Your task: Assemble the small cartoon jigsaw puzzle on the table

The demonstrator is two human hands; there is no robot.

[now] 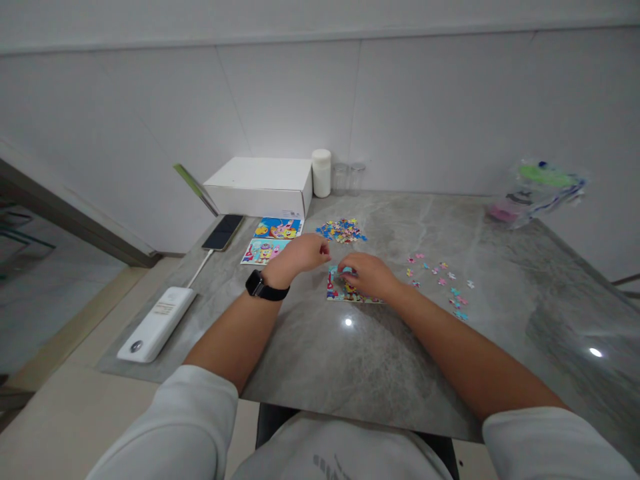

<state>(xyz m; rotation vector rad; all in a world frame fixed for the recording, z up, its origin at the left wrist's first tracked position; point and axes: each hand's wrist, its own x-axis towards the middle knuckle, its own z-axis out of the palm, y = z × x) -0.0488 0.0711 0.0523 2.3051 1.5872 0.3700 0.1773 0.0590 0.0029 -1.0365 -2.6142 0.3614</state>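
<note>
A partly covered jigsaw puzzle (331, 291) lies on the table in front of me, showing a colourful cartoon picture. My right hand (369, 273) reaches over it from the right, fingers pinched down at its upper left part. Whatever sits between those fingertips is hidden. Just left of the puzzle, my left hand (306, 255) hovers with its fingers curled together; I cannot make out what is in them. A heap of loose puzzle pieces (343, 231) lies beyond both hands. More scattered pieces (443, 281) are spread to the right.
Two cartoon picture cards (278, 228) lie left of the heap, before a white box (260, 183). Beside the box stand a white bottle (321, 173) and two clear glasses (349, 179). A phone (223, 232) is cabled to a white power bank (157, 325). A plastic bag (537, 193) rests far right.
</note>
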